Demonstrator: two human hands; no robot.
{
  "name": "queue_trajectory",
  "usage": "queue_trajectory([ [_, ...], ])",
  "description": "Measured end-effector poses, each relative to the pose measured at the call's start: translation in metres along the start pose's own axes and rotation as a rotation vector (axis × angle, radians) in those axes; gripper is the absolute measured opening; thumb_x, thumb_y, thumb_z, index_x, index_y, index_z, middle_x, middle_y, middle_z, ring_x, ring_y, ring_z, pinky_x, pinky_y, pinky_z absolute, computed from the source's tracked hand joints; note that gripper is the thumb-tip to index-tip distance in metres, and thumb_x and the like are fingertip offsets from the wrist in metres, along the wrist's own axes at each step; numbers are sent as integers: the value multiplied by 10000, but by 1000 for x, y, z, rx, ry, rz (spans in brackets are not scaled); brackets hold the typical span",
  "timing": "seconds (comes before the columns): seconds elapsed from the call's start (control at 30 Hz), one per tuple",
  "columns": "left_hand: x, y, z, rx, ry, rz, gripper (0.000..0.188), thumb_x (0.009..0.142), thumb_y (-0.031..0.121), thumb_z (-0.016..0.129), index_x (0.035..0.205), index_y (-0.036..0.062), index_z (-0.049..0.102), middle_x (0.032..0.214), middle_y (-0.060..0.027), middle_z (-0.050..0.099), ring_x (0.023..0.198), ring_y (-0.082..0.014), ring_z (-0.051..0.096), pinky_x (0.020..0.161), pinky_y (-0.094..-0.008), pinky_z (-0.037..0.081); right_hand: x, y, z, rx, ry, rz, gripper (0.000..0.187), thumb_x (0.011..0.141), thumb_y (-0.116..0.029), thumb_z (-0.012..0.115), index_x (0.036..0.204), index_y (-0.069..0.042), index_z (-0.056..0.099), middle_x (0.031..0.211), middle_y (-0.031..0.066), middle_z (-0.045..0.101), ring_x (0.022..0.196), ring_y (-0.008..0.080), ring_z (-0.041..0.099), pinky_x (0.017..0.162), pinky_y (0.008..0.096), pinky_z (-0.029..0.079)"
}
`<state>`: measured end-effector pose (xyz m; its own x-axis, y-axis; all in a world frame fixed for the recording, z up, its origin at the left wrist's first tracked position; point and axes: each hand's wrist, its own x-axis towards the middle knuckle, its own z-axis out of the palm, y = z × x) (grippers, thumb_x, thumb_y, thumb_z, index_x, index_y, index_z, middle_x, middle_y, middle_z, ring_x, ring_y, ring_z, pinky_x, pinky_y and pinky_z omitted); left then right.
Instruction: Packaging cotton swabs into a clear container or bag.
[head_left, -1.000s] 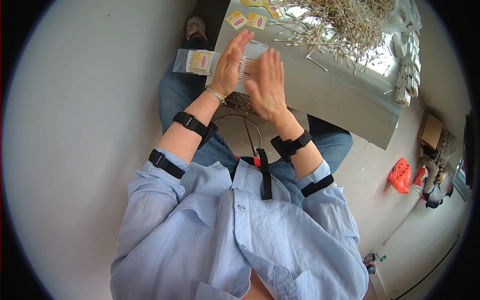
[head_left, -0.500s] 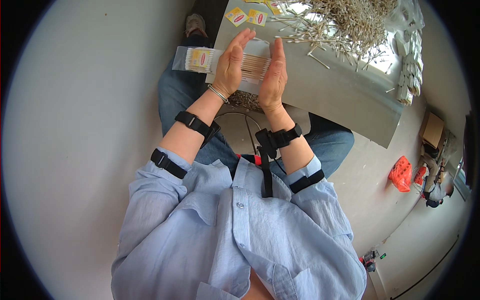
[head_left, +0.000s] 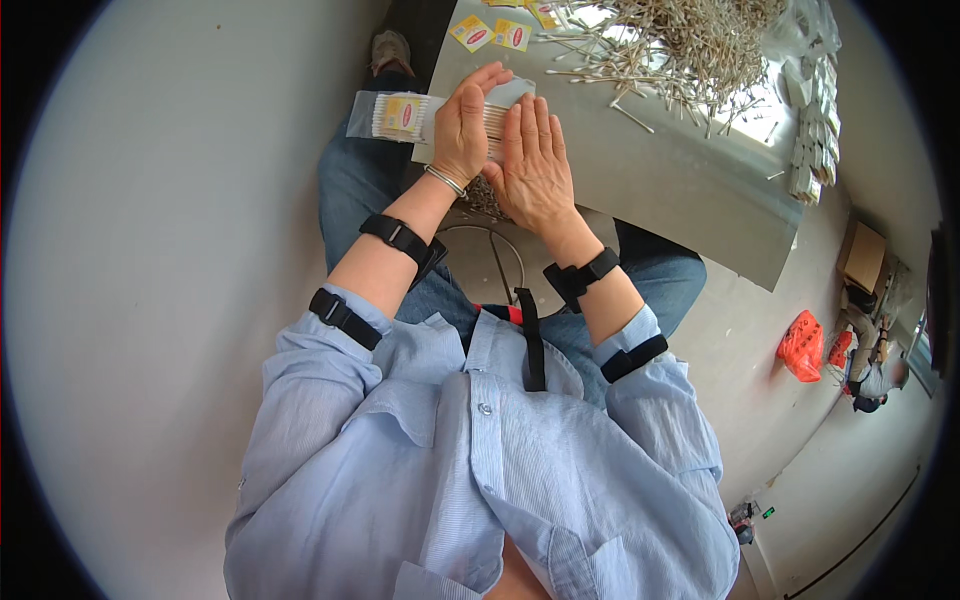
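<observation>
A row of cotton swabs (head_left: 494, 122) lies side by side at the table's near left corner. Over its middle stands my left hand (head_left: 462, 128), on edge with fingers stretched out. My right hand (head_left: 536, 172) rests flat, palm down and fingers extended, covering the right ends of the swabs. Left of my left hand, a clear plastic bag (head_left: 361, 115) encloses the white-tipped swab ends and a yellow card (head_left: 404, 112), overhanging the table edge. How the bag continues beneath my hands is hidden.
The metal table (head_left: 690, 205) carries a big heap of loose cotton swabs (head_left: 690, 50) at the back. Several yellow cards (head_left: 512, 36) lie at the far left. Stacked white-tipped packs (head_left: 815, 135) line the right edge, beside clear plastic bags (head_left: 805, 35). A red bag (head_left: 802, 347) sits on the floor.
My right hand has turned from upright on edge to palm down and shifted left over the swabs' right ends. My left hand has barely moved.
</observation>
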<state>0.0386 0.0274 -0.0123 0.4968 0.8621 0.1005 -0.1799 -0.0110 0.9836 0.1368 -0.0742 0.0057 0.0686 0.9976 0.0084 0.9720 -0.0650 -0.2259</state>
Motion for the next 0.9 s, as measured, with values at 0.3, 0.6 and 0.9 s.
queue_trajectory([
  [0.3,7,0,0,-107,169,-30,524,1037,383,332,1230,-70,511,1163,-186,621,1119,-233,588,995,-325,432,3,-6,0,-20,25,-3,825,919,-529,463,1443,74,258,1525,238,233,1448,352,159,1183,446,116],
  [0.6,-49,46,-23,841,-185,92,348,872,17,533,1217,11,568,946,-130,609,897,-314,608,828,-355,496,-1,1,3,11,80,-7,838,915,-523,458,1448,81,230,1528,251,218,1448,362,159,1179,447,116],
  [0.9,-64,41,-12,1115,-322,223,442,822,-2,538,1263,20,534,1009,-120,534,976,-289,567,862,-371,493,0,2,12,-20,92,-17,810,915,-490,406,1449,89,218,1529,261,211,1447,376,156,1180,454,108],
])
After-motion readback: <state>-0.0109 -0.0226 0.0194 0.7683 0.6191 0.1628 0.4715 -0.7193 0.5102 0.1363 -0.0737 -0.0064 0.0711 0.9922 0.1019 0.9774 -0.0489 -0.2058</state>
